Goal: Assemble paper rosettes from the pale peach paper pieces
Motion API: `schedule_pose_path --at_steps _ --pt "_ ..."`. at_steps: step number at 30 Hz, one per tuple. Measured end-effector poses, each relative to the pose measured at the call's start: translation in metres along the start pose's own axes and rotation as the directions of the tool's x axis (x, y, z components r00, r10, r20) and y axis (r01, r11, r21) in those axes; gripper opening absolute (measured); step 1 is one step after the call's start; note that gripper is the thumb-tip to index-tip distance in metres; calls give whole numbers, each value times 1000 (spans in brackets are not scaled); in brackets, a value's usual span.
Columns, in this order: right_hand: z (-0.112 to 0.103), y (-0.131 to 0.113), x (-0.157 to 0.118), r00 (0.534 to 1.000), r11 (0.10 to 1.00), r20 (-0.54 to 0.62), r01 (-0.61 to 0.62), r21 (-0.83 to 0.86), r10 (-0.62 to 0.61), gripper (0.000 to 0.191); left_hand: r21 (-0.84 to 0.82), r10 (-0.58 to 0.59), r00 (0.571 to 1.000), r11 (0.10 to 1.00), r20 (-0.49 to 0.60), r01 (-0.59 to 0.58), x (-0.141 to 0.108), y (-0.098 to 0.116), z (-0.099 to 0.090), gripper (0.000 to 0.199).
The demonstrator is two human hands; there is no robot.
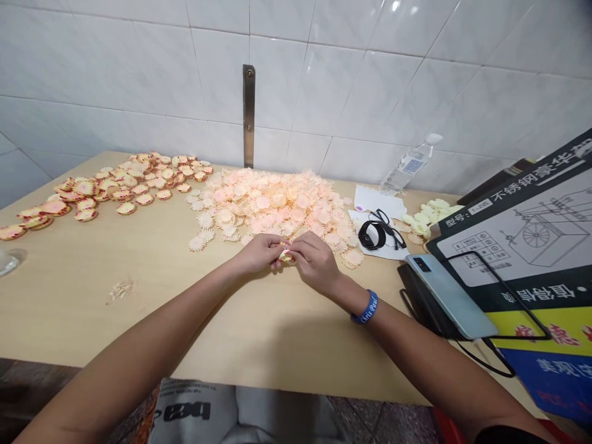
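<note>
My left hand (259,253) and my right hand (314,259) meet above the table's middle, with their fingers pinching a small scalloped pale yellow and pink piece (287,256) that is partly hidden between them. Just beyond my hands lies a wide heap of pale peach scalloped flower-shaped pieces (268,206), its near edge almost at my fingers. Further left lie several thicker, layered rounds with red-pink edges (129,185). Their material is hard to tell.
A pale wooden table (92,308) meets a white tiled wall with a metal strip (248,117). At right are pale yellow pieces (428,219), glasses (386,228), a black wristband (371,235), a water bottle (407,166), a phone (448,296) and a printed box (518,246).
</note>
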State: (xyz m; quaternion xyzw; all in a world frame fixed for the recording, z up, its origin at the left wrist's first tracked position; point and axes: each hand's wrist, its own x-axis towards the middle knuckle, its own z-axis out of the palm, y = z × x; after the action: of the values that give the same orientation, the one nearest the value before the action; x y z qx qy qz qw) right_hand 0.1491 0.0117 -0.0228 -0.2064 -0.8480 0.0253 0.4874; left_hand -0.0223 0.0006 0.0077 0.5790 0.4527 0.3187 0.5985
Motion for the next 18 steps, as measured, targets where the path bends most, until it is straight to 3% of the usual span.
schedule_pose_path --at_steps 10,18 --pt "0 0 -3 1000 999 16 25 -39 -24 22 -114 -79 996 990 43 83 2 -3 3 10" --pt "-1 2 1 999 1000 53 10 -21 -9 15 -122 -34 999 992 -15 32 3 -4 0 20"
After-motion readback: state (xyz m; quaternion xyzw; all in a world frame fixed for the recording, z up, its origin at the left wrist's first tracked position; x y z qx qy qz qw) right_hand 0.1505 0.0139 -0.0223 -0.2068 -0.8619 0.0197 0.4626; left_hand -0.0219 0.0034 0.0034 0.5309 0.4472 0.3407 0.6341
